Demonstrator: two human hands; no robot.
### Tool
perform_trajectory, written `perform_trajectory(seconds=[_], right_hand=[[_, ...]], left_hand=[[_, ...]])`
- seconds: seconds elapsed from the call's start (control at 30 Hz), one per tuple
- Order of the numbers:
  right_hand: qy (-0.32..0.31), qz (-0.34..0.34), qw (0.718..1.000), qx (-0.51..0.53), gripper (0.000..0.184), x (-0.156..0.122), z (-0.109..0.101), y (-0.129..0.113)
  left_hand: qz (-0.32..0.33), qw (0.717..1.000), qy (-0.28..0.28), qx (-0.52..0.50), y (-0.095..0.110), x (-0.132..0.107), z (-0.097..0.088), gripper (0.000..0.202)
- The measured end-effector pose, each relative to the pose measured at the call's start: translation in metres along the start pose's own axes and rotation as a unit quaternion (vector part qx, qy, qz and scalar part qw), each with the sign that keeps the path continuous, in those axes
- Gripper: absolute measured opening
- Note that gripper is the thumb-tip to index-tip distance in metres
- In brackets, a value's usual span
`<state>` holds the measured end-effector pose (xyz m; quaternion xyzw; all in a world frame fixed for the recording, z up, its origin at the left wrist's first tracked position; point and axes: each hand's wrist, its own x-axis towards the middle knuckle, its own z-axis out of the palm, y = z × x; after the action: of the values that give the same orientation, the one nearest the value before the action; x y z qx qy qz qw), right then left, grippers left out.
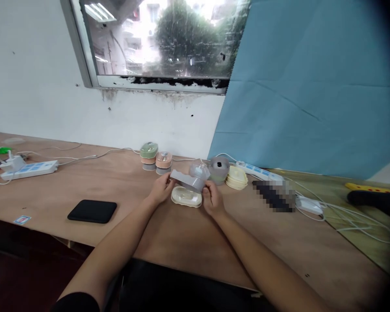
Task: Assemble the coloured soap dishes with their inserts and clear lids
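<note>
My left hand (163,188) and my right hand (212,197) hold a grey plastic box part (188,180) between them, one at each end. It is tilted, slightly see-through at its right end, and its exact kind is unclear. Just below it on the table lies a cream oval tray (186,197) with a low rim. Right behind the held part stands a clear plastic piece (199,169). Further right are grey nested pieces (219,169) with a small black item on top, and a stack of cream oval pieces (236,177).
Small lidded boxes stand by the wall: a green-topped one (148,150) and a pink-topped one (164,160). A black flat case (92,211) lies left. Power strips (35,169) and white cables (354,216) spread on both sides. A blurred dark item (274,197) lies right.
</note>
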<state>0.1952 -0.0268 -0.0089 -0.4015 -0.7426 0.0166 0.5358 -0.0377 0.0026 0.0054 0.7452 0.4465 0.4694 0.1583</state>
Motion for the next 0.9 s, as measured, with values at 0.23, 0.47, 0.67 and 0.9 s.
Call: perform_trajectory(seconds=[0.23, 0.47, 0.67, 0.9], right_hand=[[0.01, 0.135, 0.99, 0.041, 0.038, 0.003, 0.0, 0.009], [-0.018, 0.146, 0.989, 0.013, 0.041, 0.005, 0.002, 0.015], [-0.049, 0.055, 0.996, -0.042, 0.043, 0.005, -0.002, 0.018], [-0.126, 0.08, 0.987, -0.066, 0.035, 0.003, -0.002, 0.03]], left_hand=[[-0.063, 0.99, 0.024, -0.12, -0.002, -0.001, 0.007, 0.037], [-0.08, 0.994, 0.022, -0.072, -0.006, 0.0, 0.006, 0.046], [-0.094, 0.994, -0.047, -0.021, -0.007, -0.002, 0.007, 0.036], [-0.091, 0.988, -0.114, 0.053, -0.008, -0.003, 0.007, 0.039]])
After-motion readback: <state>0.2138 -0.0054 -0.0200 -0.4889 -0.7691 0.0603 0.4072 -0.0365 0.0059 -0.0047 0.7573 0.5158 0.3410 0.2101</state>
